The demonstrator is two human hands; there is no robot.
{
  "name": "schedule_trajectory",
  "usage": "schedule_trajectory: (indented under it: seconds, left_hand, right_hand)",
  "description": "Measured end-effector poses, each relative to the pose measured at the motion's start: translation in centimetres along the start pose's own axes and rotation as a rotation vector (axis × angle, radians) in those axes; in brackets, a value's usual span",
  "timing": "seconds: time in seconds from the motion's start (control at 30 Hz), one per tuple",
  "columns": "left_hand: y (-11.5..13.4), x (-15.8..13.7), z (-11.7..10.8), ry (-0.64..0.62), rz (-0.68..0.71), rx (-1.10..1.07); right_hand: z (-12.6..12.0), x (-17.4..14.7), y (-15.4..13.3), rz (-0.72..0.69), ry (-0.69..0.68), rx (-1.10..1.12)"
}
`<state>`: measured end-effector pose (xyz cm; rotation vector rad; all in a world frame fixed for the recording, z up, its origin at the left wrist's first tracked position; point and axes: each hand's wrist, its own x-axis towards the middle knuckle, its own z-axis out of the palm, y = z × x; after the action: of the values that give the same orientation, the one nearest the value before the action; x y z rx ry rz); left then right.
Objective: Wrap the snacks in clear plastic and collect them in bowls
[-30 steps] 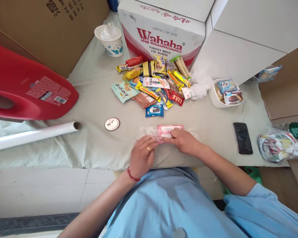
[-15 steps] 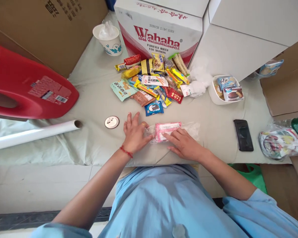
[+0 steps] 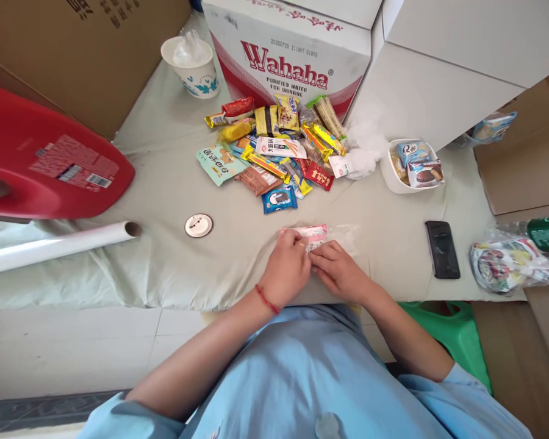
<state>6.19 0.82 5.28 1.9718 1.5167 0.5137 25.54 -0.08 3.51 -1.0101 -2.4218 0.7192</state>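
Note:
A pink-and-white packet [image 3: 316, 231] lies inside a clear plastic bag [image 3: 348, 236] near the table's front edge. My left hand [image 3: 287, 268], with a red cord at its wrist, covers the packet's left part. Its fingers are curled and closed on the bag. From the right, my right hand [image 3: 341, 268] meets the left one at the packet's near edge, fingers bent and pressed together on the bag. The fingertips partly hide what they pinch. Just beyond is a small blue snack packet [image 3: 279, 199], at the near side of a pile of wrapped snacks [image 3: 281, 147].
A round badge [image 3: 199, 225] lies pin side up, left of my hands. Farther left are a white tube [image 3: 59, 247] and a red jug [image 3: 73, 152]. A paper cup [image 3: 196, 79] and Wahaha carton [image 3: 293, 61] stand behind. Rightward are a snack bowl [image 3: 396, 183] and phone [image 3: 442, 250].
My left hand has moved right from the bag's left end onto the packet, its spread fingers now curled. The right fingers have drawn together beside it. The view has shifted slightly.

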Motion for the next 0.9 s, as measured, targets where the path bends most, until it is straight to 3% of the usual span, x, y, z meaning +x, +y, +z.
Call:
schedule_trajectory:
  seconds: [0.07,0.13,0.2,0.37,0.53,0.7,0.9]
  left_hand:
    - [0.4,-0.9,1.0,-0.025,0.097,0.287]
    - [0.6,-1.8,1.7,-0.035,0.145,0.481]
    - [0.5,-2.5,2.1,-0.036,0.171,0.573]
    - [0.3,-2.7,2.4,-0.052,0.2,0.609]
    - [-0.2,-3.2,2.5,0.003,0.231,0.579]
    - [-1.3,-3.6,3.4,0.057,0.247,0.498]
    - [-2.9,-3.6,2.7,-0.024,0.365,0.4]
  right_hand:
    - [-0.7,-0.3,0.8,0.141,0.169,0.04]
    - [-1.0,-0.5,1.9,0.385,0.381,-0.078]
    - [-1.0,-0.6,3.3,0.567,0.452,-0.199]
    - [-1.0,-0.7,4.5,0.616,0.362,-0.07]
    - [-2.0,1.4,1.5,0.701,0.287,0.145]
    - [-1.6,5.9,-2.4,0.739,0.11,-0.155]
    - [0.5,8.6,-4.7,0.722,-0.141,-0.341]
